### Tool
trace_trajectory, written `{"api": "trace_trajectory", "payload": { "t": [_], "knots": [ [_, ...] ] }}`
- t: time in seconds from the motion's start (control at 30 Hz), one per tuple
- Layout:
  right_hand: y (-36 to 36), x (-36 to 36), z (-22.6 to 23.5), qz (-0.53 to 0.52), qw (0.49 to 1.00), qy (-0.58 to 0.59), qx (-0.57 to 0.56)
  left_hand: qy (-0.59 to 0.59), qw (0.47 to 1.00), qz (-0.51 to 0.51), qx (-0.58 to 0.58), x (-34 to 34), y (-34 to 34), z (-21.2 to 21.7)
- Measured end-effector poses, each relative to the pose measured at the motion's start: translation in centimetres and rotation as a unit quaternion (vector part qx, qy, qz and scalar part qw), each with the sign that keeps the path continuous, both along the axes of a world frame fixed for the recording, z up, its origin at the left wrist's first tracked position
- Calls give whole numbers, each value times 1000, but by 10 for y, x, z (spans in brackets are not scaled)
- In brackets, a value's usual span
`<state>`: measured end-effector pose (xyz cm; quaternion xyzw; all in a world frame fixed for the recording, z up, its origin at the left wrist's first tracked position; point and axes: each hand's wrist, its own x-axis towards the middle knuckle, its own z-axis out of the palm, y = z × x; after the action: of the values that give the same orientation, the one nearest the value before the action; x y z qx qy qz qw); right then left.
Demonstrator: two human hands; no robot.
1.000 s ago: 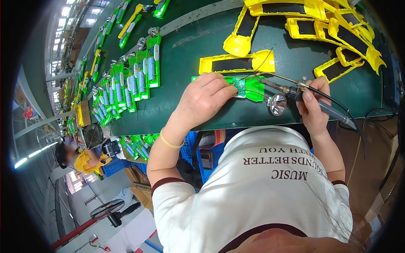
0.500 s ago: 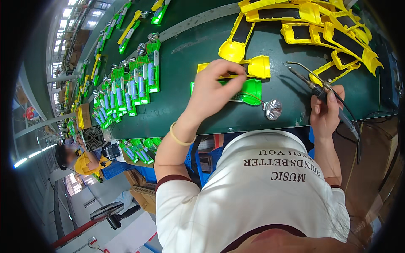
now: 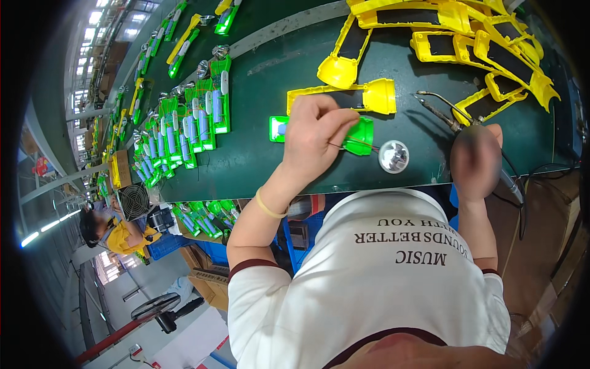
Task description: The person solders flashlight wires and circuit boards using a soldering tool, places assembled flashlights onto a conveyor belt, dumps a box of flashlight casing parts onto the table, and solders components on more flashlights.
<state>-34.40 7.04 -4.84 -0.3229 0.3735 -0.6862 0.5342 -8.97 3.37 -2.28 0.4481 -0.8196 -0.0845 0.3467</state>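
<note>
My left hand is over a green flashlight half-shell, thumb and fingers pinched together; what is between the fingertips is too small to make out. Thin reddish wires run from beneath this hand to a round silver reflector lying beside the shell. Just beyond, a yellow half-shell with a dark inner strip lies on the bench. My right hand, blurred, is closed around a soldering iron. Its metal tip points left, and a thin curved metal tube runs beside it.
Yellow shells are heaped at the far right. On the left stand rows of green shells with blue cylindrical cells and reflectors. A metal strip crosses the dark green bench. A black cable hangs at right; a co-worker is at far left.
The green shell has shifted slightly left, and the reflector has moved left and turned its bowl upward. My left hand has drawn slightly nearer to me. The right hand stays at the iron.
</note>
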Motion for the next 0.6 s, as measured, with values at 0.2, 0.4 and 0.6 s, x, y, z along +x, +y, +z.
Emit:
{"api": "trace_trajectory", "payload": {
  "t": [0.2, 0.4, 0.6],
  "knots": [
    [3, -3, -5, 92, 995, 41, -1, -79, 989, -70, 104, 5, -6, 6],
    [2, 2, 5, 157, 984, 87, 1, -79, 984, -118, 111, 6, -7, 10],
    [-5, 7, 4, 188, 964, 185, -32, -114, 981, -132, 80, 4, -8, 12]
  ]
}}
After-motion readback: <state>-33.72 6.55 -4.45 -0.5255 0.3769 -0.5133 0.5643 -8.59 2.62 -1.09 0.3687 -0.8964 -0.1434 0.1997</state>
